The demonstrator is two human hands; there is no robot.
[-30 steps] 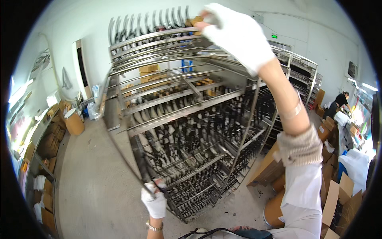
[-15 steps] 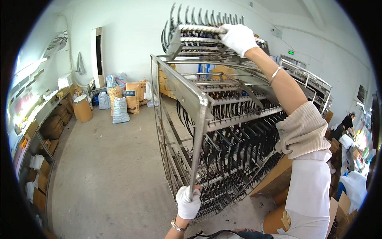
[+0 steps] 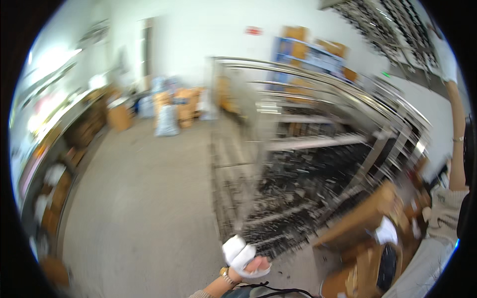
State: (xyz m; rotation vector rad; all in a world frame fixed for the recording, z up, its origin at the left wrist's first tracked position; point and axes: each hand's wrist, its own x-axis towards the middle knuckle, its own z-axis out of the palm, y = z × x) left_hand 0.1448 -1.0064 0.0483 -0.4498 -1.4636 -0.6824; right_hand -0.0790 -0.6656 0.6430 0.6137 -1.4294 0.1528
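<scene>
My left hand (image 3: 244,257), in a white glove with bare fingertips, is curled at the near corner post of a metal cart (image 3: 318,144). Blur softens where fingers and post meet. At the upper right, a metal rack (image 3: 392,35) with rows of small dark parts is raised and tilted above the cart. My right hand (image 3: 443,57), also gloved in white, grips its right end at the picture's edge, and its fingers are partly hidden. Inside the cart, lower tiers carry many black parts (image 3: 298,184), smeared by motion.
Cardboard boxes (image 3: 360,213) stand right of the cart. Blue shelving (image 3: 308,59) with cartons is behind it. Filled sacks (image 3: 169,119) lie by the far wall, near a brown drum (image 3: 119,114). A long workbench (image 3: 54,134) with boxes underneath runs along the left.
My right hand has carried the rack off the cart's top, up and to the right. The left hand stays by the corner post, turned somewhat. The whole view has shifted and blurred.
</scene>
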